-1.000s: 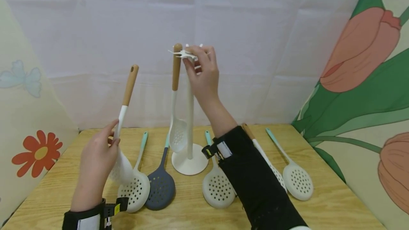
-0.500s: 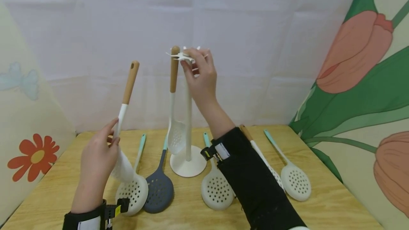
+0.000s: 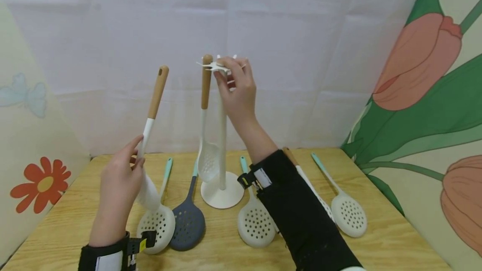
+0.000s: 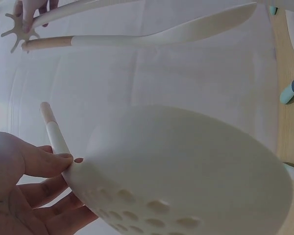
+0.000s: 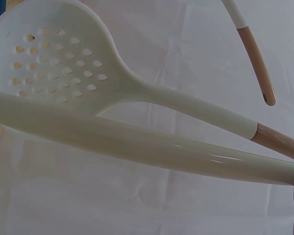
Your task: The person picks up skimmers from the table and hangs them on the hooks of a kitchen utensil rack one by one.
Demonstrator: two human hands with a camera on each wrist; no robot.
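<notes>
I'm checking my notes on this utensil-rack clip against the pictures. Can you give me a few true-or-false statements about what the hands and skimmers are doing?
1. The left hand holds a wooden-handled skimmer off the table. True.
2. The right hand rests flat on the table. False: it is raised at the hook head of the white stand.
3. One skimmer already hangs from the stand. True: the hanging skimmer.
4. The dark grey skimmer hangs from the stand. False: it lies on the table.
</notes>
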